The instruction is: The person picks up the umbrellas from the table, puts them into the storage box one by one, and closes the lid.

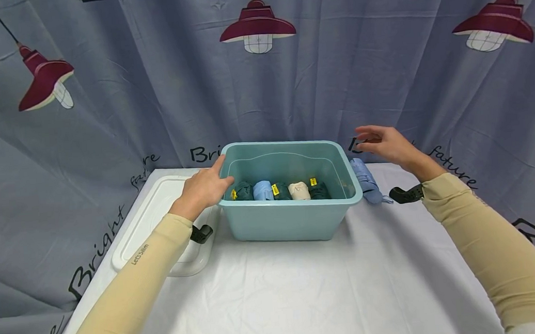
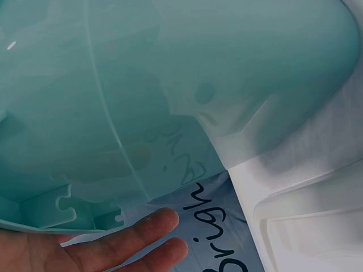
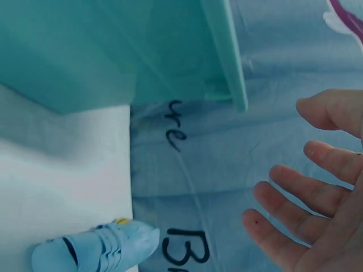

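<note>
A teal plastic storage bin [image 1: 280,220] stands at the back of the white table. Inside it is a row of rolled fabric bundles: dark green [image 1: 244,191], light blue [image 1: 263,190] and cream [image 1: 299,191], some with yellow tags. My left hand [image 1: 205,188] is at the bin's left rim, and in the left wrist view its fingers stretch along the outside below the rim. My right hand [image 1: 389,145], with fingers spread and slightly bent, is in the air beyond the bin's right side, holding nothing. Below it a blue rolled bundle [image 1: 366,181] lies on the table beside the bin.
A white lid [image 1: 188,263] lies on the table [image 1: 277,301] left of the bin, partly under my left forearm. A grey-blue curtain [image 1: 173,91] printed with red lamps and lettering hangs close behind the table and along its sides.
</note>
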`<state>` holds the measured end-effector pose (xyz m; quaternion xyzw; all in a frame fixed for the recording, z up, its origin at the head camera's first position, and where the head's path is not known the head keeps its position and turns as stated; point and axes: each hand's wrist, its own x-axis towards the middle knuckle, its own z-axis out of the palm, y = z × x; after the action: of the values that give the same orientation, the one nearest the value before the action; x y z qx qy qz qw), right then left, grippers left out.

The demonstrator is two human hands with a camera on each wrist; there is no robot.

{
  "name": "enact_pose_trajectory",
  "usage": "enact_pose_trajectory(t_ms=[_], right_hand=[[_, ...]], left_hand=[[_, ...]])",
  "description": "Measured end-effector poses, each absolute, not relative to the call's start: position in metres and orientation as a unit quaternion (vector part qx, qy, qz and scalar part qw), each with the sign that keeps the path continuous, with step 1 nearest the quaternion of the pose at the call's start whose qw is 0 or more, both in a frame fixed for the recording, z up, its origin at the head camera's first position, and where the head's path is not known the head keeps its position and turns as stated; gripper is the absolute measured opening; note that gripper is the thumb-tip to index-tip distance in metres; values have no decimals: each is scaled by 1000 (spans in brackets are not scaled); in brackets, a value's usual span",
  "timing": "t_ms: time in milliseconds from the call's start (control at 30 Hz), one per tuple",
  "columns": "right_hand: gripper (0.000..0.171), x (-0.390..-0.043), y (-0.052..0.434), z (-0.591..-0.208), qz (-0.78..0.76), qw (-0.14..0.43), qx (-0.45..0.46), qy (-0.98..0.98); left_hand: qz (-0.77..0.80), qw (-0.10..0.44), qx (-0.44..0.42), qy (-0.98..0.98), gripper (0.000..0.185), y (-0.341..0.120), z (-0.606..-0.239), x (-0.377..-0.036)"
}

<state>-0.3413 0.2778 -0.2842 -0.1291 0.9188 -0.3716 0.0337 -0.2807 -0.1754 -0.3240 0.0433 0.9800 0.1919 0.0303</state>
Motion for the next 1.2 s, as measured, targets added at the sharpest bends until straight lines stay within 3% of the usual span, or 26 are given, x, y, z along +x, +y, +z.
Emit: enact_pose_trajectory(t_ms=[433, 1200], right_hand=[[81, -361, 294, -313, -351, 40, -80, 932], [90, -386, 312, -368, -318, 61, -24, 946]], left_hand=[[183, 24, 44, 982, 76, -176, -327, -281], [189, 37, 43, 980, 77, -175, -324, -282]])
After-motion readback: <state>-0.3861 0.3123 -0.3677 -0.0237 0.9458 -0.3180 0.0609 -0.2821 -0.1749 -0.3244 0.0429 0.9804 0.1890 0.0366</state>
